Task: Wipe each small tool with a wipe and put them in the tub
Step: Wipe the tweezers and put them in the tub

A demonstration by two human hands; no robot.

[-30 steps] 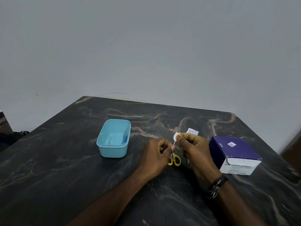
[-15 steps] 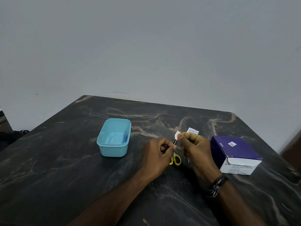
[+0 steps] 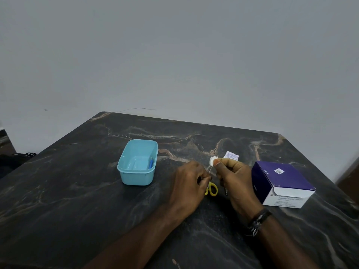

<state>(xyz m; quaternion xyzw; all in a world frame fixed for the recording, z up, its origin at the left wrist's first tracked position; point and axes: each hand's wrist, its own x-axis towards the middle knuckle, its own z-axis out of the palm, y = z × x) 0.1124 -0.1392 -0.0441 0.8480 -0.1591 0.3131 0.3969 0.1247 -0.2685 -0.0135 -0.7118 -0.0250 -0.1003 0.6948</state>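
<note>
head view: left hand [image 3: 191, 180] fingers curled on yellow-handled scissors [image 3: 211, 189] over desk [image 3: 77, 200]. right hand [image 3: 234, 176] pinches white wipe [image 3: 213, 161] at blade tip. teal tub [image 3: 138, 162] left of hands, blue tool [image 3: 151, 164] inside. purple box [image 3: 281, 184] right.

The table [image 3: 77, 191] is black marble veined with tan and white. The tub [image 3: 136, 175] is pale turquoise, with a blue item [image 3: 151, 164] inside. The scissors' handles [image 3: 212, 189] are yellow, the wipe [image 3: 213, 161] is white, and the box [image 3: 281, 177] is purple over white.
</note>
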